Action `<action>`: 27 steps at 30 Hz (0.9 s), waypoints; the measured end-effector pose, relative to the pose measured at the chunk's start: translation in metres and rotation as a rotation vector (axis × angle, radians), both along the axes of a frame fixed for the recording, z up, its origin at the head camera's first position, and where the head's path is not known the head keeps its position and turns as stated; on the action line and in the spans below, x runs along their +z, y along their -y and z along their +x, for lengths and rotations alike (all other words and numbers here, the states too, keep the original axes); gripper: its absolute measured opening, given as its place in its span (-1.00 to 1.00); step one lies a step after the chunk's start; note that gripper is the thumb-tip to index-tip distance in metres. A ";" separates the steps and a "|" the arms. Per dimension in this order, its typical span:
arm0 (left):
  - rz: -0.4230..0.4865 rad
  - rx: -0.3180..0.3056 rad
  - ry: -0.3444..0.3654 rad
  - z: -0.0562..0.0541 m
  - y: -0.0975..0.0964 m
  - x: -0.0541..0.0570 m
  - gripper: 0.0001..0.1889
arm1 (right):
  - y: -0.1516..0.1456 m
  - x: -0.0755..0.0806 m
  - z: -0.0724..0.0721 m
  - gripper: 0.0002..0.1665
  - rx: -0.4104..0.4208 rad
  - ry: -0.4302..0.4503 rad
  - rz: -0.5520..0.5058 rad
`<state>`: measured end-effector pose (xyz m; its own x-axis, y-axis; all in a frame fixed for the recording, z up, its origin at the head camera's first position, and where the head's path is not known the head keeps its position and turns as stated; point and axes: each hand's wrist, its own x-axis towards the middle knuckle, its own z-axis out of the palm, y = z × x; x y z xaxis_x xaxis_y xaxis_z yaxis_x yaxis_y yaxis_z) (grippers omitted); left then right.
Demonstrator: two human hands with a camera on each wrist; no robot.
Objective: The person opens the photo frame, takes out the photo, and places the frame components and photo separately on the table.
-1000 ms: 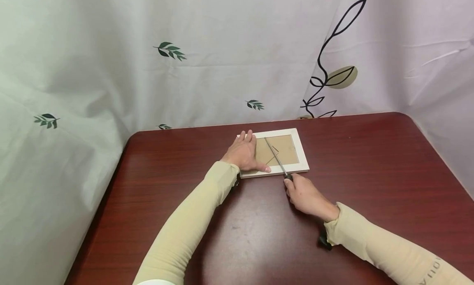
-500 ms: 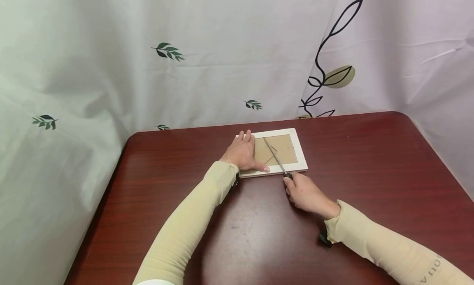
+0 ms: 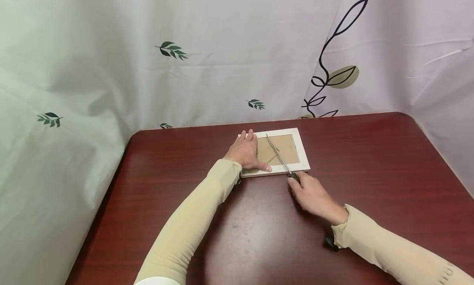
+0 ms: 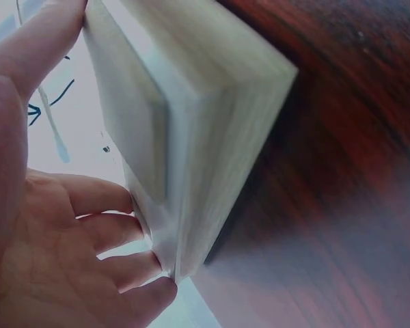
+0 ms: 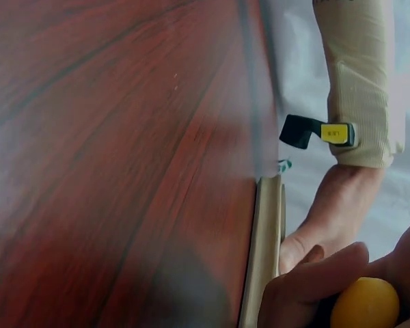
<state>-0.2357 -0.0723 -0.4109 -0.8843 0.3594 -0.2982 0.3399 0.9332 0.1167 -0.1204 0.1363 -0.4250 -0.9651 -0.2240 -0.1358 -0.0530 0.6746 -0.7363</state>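
A white picture frame [image 3: 301, 151] lies on the table with its brown backing [image 3: 288, 143] upward. My left hand [image 3: 242, 152] rests across the frame's left side, fingers toward the far edge and thumb along the near border. In the left wrist view, its spread fingers lie beside the frame's thick edge [image 4: 225, 130]. My right hand [image 3: 311, 194] grips the dark handle of a screwdriver [image 3: 278, 155]; the handle's yellow end [image 5: 366, 304] shows in the right wrist view. The slim metal shaft slants over the backing, its tip by the frame's far border. Whether the tip touches is unclear.
The frame is near the back of a reddish-brown table [image 3: 237, 231]. Behind it hangs a pale curtain [image 3: 214, 83] with leaf prints. A black wrist device with a yellow label [image 5: 335, 133] sits at the left sleeve.
My right hand has shifted slightly right with the screwdriver, and its tip has moved a little toward the frame's far border. The left hand and the frame stay put.
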 end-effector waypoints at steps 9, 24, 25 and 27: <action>0.006 -0.003 0.004 -0.001 0.001 -0.002 0.38 | -0.023 0.004 0.000 -0.65 -0.046 -0.037 -0.049; -0.004 -0.008 0.010 0.000 0.001 0.000 0.37 | -0.080 0.000 -0.009 -0.52 -0.095 -0.055 0.119; -0.003 -0.009 0.010 0.000 0.001 0.000 0.37 | -0.084 -0.001 -0.009 -0.50 -0.100 -0.050 0.127; -0.003 -0.010 0.006 0.000 0.001 0.000 0.37 | -0.092 -0.002 -0.010 -0.48 -0.110 -0.048 0.147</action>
